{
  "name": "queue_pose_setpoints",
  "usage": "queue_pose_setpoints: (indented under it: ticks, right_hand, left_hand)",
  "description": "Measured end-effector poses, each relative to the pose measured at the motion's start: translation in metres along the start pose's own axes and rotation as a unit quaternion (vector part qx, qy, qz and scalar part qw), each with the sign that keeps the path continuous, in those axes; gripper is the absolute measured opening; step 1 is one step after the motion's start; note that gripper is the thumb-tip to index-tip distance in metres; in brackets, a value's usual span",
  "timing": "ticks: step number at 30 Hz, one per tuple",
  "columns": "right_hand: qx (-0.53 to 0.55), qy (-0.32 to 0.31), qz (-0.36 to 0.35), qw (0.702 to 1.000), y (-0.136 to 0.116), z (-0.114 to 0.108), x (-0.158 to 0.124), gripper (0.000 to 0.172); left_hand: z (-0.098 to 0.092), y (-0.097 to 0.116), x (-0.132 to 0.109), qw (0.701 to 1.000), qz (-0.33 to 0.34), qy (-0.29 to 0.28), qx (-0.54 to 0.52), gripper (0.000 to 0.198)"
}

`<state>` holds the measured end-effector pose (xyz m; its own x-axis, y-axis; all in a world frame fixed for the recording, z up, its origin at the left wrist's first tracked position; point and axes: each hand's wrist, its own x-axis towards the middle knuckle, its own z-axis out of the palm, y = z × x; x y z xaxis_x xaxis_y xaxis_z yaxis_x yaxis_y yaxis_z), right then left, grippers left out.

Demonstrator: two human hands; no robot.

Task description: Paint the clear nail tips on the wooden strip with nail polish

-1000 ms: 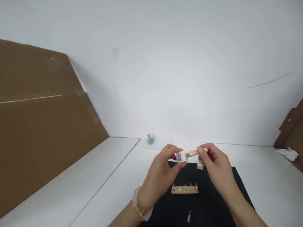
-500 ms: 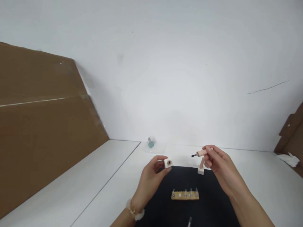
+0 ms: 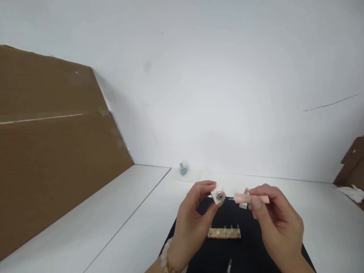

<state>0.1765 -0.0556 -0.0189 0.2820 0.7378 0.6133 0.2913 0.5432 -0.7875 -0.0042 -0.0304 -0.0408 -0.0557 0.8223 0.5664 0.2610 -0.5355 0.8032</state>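
Between thumb and fingers, my left hand (image 3: 196,222) grips a white square nail polish bottle (image 3: 216,190), tilted so its open neck faces right and toward me. My right hand (image 3: 274,218) pinches a pink nail polish brush cap (image 3: 247,198), held level. Its dark brush points left and its tip is at the bottle's mouth; I cannot tell whether it touches the rim. Behind my right fingers stands a second white bottle (image 3: 243,206) with a pink cap, partly hidden. Below the hands lies a tan strip (image 3: 224,233) with several clear nail tips standing on it.
A black mat (image 3: 216,254) covers the table's front, with a clear tip-like piece (image 3: 229,265) at the bottom edge. A teal nail polish bottle (image 3: 183,171) stands near the back wall. Cardboard (image 3: 57,151) rises at left, and a crumpled white tissue (image 3: 352,193) lies far right.
My hands have come together: the left moved right with the bottle, and the right brought the brush down and left to the bottle's mouth. The view shifted slightly.
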Motion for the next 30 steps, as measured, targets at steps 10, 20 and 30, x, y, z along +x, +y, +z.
queue_pose_setpoints:
  ticks: [10,20,30]
  right_hand:
    - [-0.066,-0.045,-0.159,0.984,0.01,0.003,-0.001,0.008]
    - [-0.107,-0.147,-0.225,0.957,0.01,0.003,0.006,0.017]
    - [0.075,-0.171,0.169,0.968,0.016,0.01,0.016,0.035]
  left_hand:
    - [0.0,0.004,-0.002,0.999,0.022,-0.008,0.039,0.025]
    - [-0.01,0.015,0.001,0.98,0.123,-0.077,0.133,0.043]
    - [-0.009,0.014,0.003,0.998,-0.022,-0.052,0.028,0.052]
